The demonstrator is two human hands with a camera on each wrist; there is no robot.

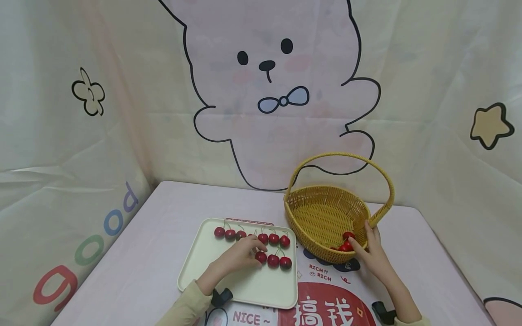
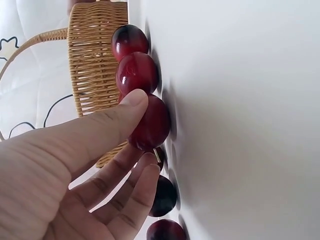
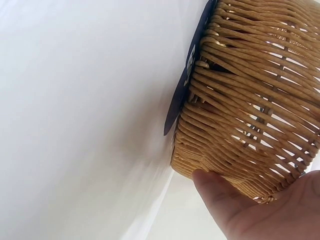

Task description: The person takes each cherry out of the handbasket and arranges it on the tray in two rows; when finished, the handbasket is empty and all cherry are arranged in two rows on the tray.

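Note:
On the cream tray (image 1: pixel 244 290), red cherries stand in two rows: several in the back row, three in the front row. My left hand (image 1: pixel 240 257) reaches over the tray and holds the leftmost front cherry (image 2: pixel 152 122), thumb on one side and fingertips partly hidden behind it. The cherry still appears close against the tray surface. At the right, my right hand (image 1: pixel 376 253) grips the rim of a yellow wicker basket (image 1: pixel 316 215) near the handle's base. One of its fingers (image 3: pixel 220 197) lies on the outer weave. A few red cherries (image 1: pixel 346 244) lie inside the basket near that hand.
The basket's tall arched handle (image 1: pixel 342 154) rises above the table at the back right. A printed mat (image 1: pixel 326 303) with red lettering lies under the tray and basket. Behind the white table (image 1: pixel 163 213) hangs a cloth backdrop (image 1: pixel 281 145) with a cartoon bear.

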